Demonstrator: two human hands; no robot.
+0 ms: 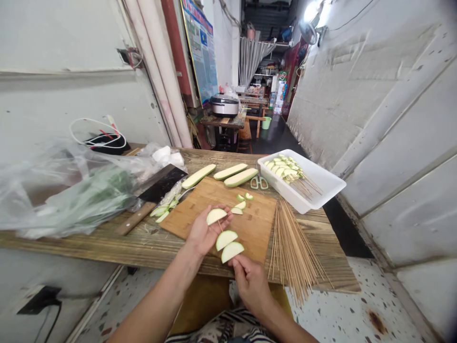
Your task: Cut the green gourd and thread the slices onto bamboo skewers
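My left hand (202,233) is cupped palm up over the cutting board (255,231), its fingers around a half-round zucchini slice (216,216). A thin bamboo skewer (220,226) runs down from that slice to two more slices (232,251), pale with green rind. My right hand (250,276) is closed at the lower end, by the nearest slice, gripping the skewer, whose rest is hidden there. Several small zucchini pieces (238,208) lie on the board's far part. Behind it sit three peeled-looking zucchini halves (241,177).
A fan of bamboo skewers (294,252) lies right of the board, partly past the table edge. Beyond stands a white tray (323,190) with skewered slices. On the left are a cleaver (162,185), plastic bags (71,200) and zucchini scraps (162,211). Scissors (259,182) rest near the tray.
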